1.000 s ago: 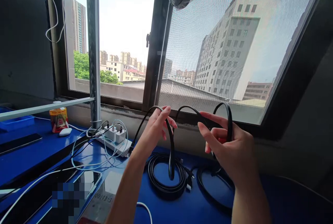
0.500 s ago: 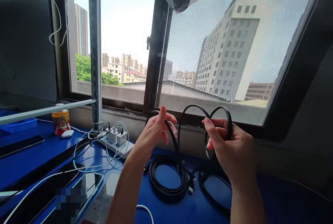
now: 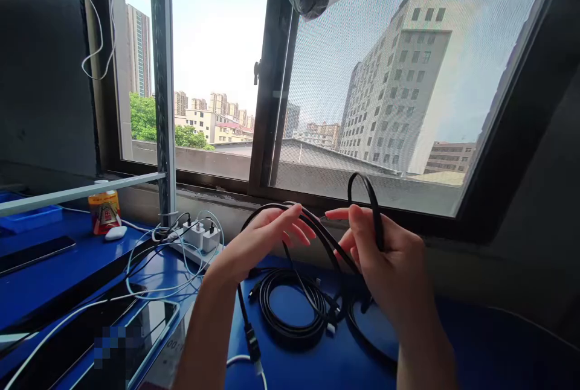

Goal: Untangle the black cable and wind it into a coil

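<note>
Two hands up in front of the window, and both of yours are on the same black flat cable (image 3: 317, 227). Your left hand (image 3: 258, 239) has its fingers (image 3: 294, 230) curled loosely over the cable's upper run, pinching it lightly against the thumb side. Your right hand (image 3: 385, 257) holds the other stretch, fingers closed around it, with a small loop (image 3: 365, 188) standing up above the knuckles. Between the two hands the cable sags in a shallow arc, well above the table (image 3: 54, 269). One end hangs down past your left forearm, and its plug (image 3: 252, 342) dangles near the table's near edge, just above a white cable (image 3: 254, 366).

Down on the blue table, straight below your hands, lies a coiled black cable (image 3: 290, 323), flat and round, and a second coil (image 3: 367, 335) sits just to its right, partly hidden by your right wrist. Whether the cable you hold runs into either coil, I cannot tell.

Over toward the table's far edge, left of your left hand, a white power strip (image 3: 199, 245) carries two white chargers (image 3: 203, 234) with thin white leads (image 3: 149, 281) looping off. Farther left stand an orange can (image 3: 104, 212) and a small white object beside it. A phone (image 3: 149, 323) lies near the table's left near corner.
</note>
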A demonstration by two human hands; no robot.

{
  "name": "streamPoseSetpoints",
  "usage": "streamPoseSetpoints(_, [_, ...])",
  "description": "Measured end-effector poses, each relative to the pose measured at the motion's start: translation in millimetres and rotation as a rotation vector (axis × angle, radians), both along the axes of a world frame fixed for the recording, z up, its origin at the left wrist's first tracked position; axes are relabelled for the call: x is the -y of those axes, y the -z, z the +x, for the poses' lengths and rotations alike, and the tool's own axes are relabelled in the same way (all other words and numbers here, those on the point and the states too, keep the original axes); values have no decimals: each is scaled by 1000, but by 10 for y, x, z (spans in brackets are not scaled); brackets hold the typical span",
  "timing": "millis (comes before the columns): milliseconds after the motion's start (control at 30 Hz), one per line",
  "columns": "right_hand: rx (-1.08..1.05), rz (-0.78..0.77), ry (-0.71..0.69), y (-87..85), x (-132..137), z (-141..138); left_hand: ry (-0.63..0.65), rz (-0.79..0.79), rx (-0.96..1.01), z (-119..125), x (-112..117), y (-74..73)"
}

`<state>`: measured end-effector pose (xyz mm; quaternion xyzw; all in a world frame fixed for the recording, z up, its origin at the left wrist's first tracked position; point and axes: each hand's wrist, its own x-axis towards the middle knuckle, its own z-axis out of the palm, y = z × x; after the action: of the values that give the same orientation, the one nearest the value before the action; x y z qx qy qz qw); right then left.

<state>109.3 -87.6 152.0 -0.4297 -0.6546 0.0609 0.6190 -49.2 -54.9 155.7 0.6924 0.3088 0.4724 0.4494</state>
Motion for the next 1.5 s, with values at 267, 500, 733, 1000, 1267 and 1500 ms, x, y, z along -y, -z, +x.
streamPoseSetpoints(267, [-39,66,115,7,-12,91,-115,-143,464,17,13,-82])
streamPoseSetpoints(500, [-274,123,277,-15,-43,232,-215,-248,452,-142,-11,-135])
streamPoseSetpoints(733, [-361,210,66,-13,-86,166,-174,-269,523,-92,-5,-156])
streamPoseSetpoints(1000, [-530,-2,-330,-71,-44,113,-204,-162,510,-62,-24,-101])
streamPoseSetpoints(1267, [-615,-40,-467,-83,25,90,-167,-207,753,-50,0,-149])
streamPoseSetpoints(1500, [-542,-170,-625,-105,112,84,-128,-324,1122,-22,40,-171])
